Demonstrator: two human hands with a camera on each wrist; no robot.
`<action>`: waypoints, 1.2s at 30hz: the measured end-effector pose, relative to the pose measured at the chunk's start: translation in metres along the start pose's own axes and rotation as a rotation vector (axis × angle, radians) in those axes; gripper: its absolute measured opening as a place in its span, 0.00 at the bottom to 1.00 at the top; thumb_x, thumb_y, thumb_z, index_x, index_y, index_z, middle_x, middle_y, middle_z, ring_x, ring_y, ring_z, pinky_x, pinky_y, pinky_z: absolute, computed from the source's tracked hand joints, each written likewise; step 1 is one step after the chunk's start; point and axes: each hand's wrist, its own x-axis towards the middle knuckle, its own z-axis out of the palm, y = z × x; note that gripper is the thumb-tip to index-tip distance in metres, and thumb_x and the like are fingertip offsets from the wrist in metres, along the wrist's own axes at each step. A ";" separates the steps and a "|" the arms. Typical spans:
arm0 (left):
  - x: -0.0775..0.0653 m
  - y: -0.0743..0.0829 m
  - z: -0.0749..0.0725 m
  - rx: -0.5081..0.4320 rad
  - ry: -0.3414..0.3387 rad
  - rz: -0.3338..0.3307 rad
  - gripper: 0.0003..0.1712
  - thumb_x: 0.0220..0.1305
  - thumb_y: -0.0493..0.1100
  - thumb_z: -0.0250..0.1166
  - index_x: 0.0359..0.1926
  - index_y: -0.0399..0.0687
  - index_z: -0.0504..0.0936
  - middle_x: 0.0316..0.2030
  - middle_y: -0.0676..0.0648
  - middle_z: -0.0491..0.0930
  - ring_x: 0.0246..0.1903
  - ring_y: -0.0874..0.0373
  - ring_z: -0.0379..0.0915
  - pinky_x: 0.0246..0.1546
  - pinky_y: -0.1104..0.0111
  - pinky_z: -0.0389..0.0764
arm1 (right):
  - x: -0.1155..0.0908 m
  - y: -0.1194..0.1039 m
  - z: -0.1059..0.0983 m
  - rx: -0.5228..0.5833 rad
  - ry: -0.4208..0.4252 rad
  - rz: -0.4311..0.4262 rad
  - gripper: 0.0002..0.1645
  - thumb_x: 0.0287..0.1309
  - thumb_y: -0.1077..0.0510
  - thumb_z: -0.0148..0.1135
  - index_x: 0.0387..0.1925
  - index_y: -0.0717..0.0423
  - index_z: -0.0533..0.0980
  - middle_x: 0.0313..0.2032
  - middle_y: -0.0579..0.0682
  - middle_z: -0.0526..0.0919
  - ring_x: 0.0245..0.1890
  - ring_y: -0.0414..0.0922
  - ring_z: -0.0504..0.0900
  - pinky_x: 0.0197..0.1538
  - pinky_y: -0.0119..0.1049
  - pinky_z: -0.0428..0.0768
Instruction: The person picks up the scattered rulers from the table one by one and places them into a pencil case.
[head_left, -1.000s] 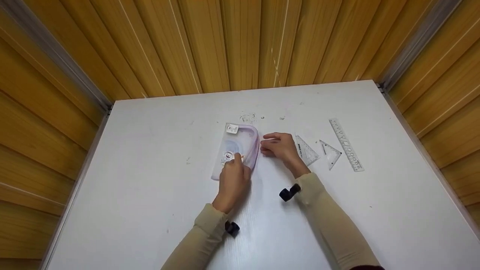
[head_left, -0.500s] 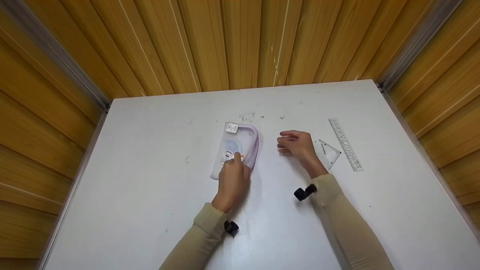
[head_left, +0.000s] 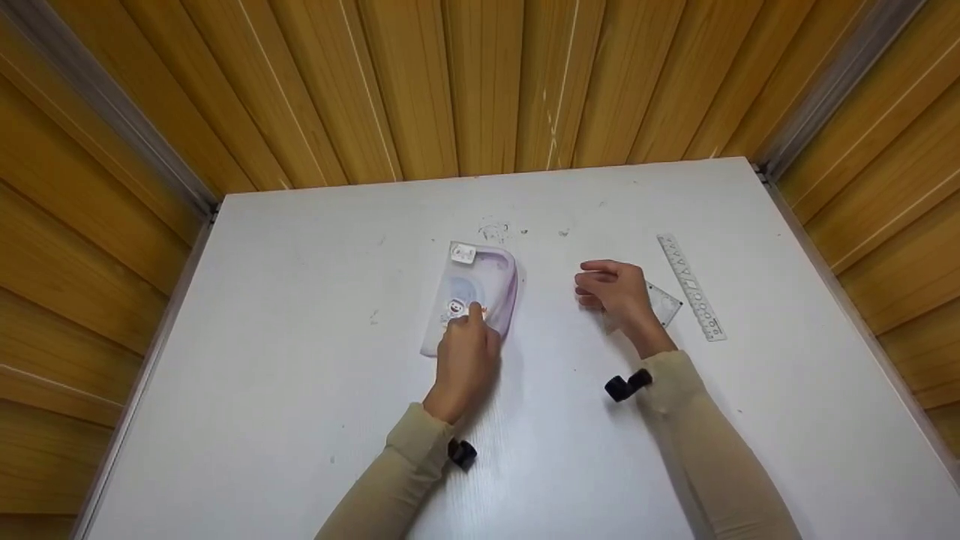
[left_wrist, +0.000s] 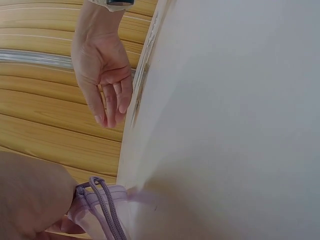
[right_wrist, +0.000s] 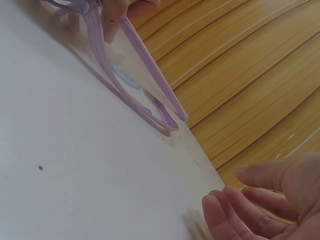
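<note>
In the head view a see-through pouch with a lilac zipper edge, a pencil case (head_left: 469,289), lies on the white table with an astronaut picture on its front. My left hand (head_left: 466,364) pinches its near end. In the right wrist view the zipper edges (right_wrist: 150,65) of the pencil case stand apart. My right hand (head_left: 619,296) is to the right of the pencil case, fingers loosely bent and holding nothing. Beneath and behind that hand, a clear set square (head_left: 665,303) shows in part. A second set square is mostly hidden by the hand.
A clear straight ruler (head_left: 691,287) lies to the right of the set squares. Yellow wood-like panels (head_left: 480,90) wall in the white table (head_left: 262,337) at the back and both sides. Dark smudges mark the tabletop beyond the pencil case.
My right hand has moved right, away from the pencil case's side, to over the set squares, covering one of them. My left hand stays on the pencil case.
</note>
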 end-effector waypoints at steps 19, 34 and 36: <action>0.000 0.001 -0.002 -0.005 -0.033 -0.024 0.04 0.64 0.34 0.58 0.34 0.40 0.70 0.19 0.44 0.72 0.19 0.51 0.71 0.18 0.54 0.75 | -0.006 0.001 -0.020 -0.150 0.078 -0.012 0.27 0.65 0.55 0.69 0.63 0.56 0.77 0.51 0.56 0.84 0.40 0.50 0.84 0.36 0.37 0.82; 0.000 0.001 -0.001 -0.006 -0.034 -0.020 0.03 0.64 0.34 0.57 0.36 0.39 0.70 0.19 0.43 0.73 0.20 0.50 0.74 0.18 0.54 0.76 | -0.010 0.008 -0.033 -0.328 0.200 -0.112 0.28 0.62 0.56 0.71 0.62 0.59 0.78 0.54 0.58 0.83 0.53 0.53 0.80 0.52 0.41 0.75; 0.000 0.000 0.000 -0.013 -0.027 -0.013 0.03 0.64 0.33 0.57 0.34 0.40 0.70 0.18 0.44 0.72 0.19 0.52 0.72 0.17 0.55 0.75 | -0.010 0.010 -0.034 -0.350 0.213 -0.124 0.29 0.62 0.56 0.71 0.62 0.59 0.77 0.54 0.58 0.83 0.53 0.53 0.79 0.53 0.41 0.74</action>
